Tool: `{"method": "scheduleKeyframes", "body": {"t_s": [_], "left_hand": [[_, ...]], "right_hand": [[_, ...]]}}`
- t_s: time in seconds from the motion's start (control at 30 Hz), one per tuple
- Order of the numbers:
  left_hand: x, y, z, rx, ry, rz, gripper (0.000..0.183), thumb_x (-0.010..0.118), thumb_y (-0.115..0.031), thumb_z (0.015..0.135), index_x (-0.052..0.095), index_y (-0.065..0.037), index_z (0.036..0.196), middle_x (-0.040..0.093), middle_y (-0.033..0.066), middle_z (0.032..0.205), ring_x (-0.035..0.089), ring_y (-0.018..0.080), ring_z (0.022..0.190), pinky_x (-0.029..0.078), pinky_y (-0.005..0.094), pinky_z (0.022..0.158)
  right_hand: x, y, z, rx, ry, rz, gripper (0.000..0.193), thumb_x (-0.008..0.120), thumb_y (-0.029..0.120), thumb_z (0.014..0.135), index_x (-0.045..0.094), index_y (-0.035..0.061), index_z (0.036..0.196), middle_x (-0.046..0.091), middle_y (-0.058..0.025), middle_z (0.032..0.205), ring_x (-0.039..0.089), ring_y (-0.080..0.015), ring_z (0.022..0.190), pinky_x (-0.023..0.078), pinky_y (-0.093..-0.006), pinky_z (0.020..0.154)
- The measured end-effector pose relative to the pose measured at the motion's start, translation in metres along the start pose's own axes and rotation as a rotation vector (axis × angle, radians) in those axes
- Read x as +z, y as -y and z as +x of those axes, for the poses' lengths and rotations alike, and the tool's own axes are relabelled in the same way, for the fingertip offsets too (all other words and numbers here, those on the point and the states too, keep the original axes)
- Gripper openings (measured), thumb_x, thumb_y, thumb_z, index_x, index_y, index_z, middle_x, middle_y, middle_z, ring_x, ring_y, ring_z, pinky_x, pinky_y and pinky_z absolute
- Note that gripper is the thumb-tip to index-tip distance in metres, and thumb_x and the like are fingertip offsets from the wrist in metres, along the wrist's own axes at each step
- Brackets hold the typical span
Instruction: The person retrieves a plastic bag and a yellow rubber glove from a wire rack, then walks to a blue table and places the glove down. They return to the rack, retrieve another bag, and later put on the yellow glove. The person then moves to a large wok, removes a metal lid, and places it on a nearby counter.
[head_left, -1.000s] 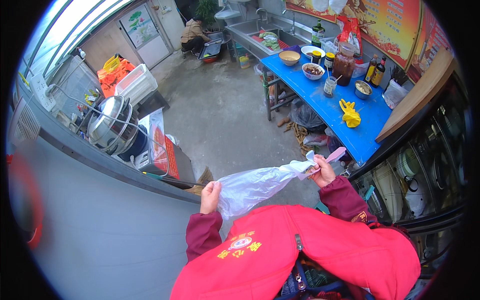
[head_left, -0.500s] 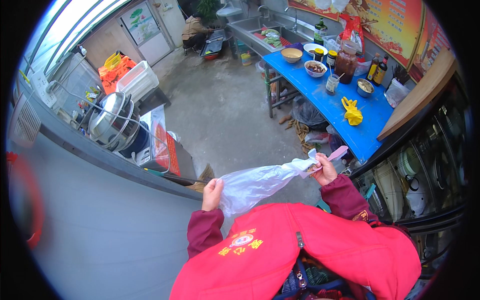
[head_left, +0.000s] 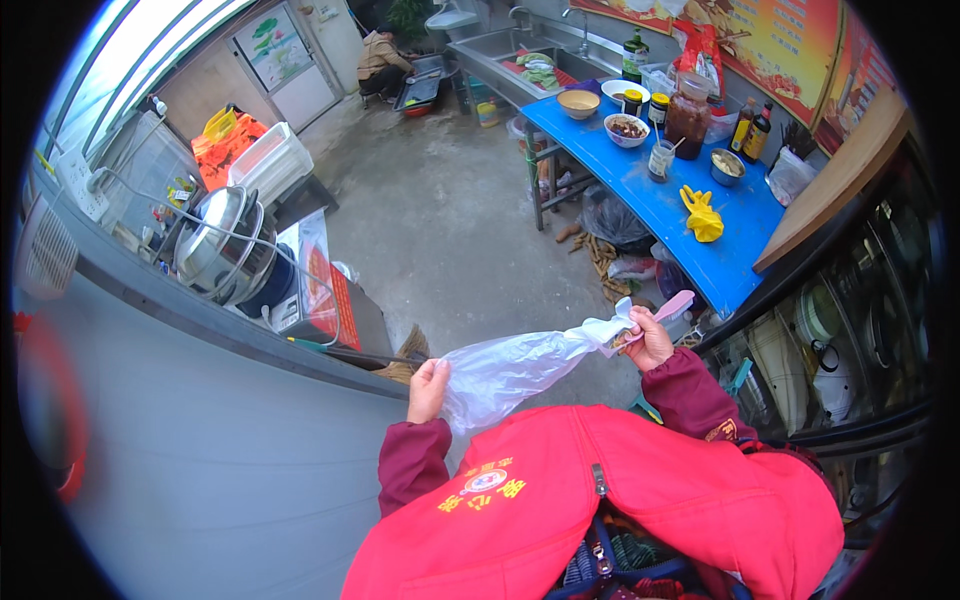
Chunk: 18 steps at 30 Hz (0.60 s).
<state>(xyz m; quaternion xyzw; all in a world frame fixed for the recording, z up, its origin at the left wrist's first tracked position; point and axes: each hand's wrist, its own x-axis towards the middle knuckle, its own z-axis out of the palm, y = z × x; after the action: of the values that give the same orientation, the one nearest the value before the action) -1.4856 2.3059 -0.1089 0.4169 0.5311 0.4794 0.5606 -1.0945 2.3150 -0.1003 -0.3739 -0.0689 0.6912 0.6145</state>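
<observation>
A clear plastic bag (head_left: 515,370) is stretched between my two hands in front of my red vest (head_left: 470,510). My left hand (head_left: 428,390) is closed on the bag's wide lower side. On the other side my right hand (head_left: 650,340) grips its gathered, twisted white end. A flat pink strip (head_left: 675,305) sticks out past my right fingers; I cannot tell whether it belongs to the bag. Most of what sits inside my right fist is hidden.
A blue table (head_left: 700,255) at the right bears bowls, jars, bottles and a yellow glove (head_left: 703,215). Beyond it stand steel sinks (head_left: 490,60). A person (head_left: 380,65) crouches at the far end. Steel pots (head_left: 220,245) and a white crate (head_left: 270,165) are at left.
The view has shifted slightly, so the room appears moved a little to the left. Both hands keep the same hold on the bag.
</observation>
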Motion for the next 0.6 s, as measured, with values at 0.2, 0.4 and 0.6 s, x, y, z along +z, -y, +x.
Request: {"method": "scheduleKeyframes", "body": {"t_s": [0.2,0.4,0.6], "left_hand": [[0.005,-0.004,0.000,0.023,0.014,0.030,0.013,0.054,-0.015,0.088,0.058,-0.003,0.090,0.055,-0.0059,0.075,0.045,0.0011,0.066,0.037,0.0168,0.059],[0.011,-0.001,0.022,0.126,0.044,0.221,0.007,0.054,-0.008,0.085,0.057,-0.003,0.088,0.051,-0.0058,0.073,0.044,0.0023,0.066,0.036,0.0175,0.059],[0.031,-0.002,0.044,0.280,-0.004,0.843,0.015,0.064,-0.010,0.071,0.058,-0.003,0.083,0.057,0.0086,0.082,0.053,0.0238,0.078,0.042,0.0342,0.069]], "right_hand": [[-0.004,0.002,-0.005,-0.033,0.007,0.022,0.011,0.054,0.008,0.083,0.048,0.0105,0.092,0.047,0.0017,0.059,0.046,-0.0104,0.052,0.040,-0.0266,0.052],[-0.006,0.028,-0.008,-0.190,0.151,0.004,0.012,0.054,0.008,0.083,0.049,0.0085,0.094,0.046,0.0033,0.065,0.045,-0.0069,0.057,0.037,-0.0226,0.050],[0.013,0.063,-0.027,-0.277,0.214,0.043,0.008,0.056,0.006,0.081,0.055,0.0091,0.088,0.052,0.0026,0.068,0.048,-0.0035,0.057,0.039,-0.0183,0.052]]}}
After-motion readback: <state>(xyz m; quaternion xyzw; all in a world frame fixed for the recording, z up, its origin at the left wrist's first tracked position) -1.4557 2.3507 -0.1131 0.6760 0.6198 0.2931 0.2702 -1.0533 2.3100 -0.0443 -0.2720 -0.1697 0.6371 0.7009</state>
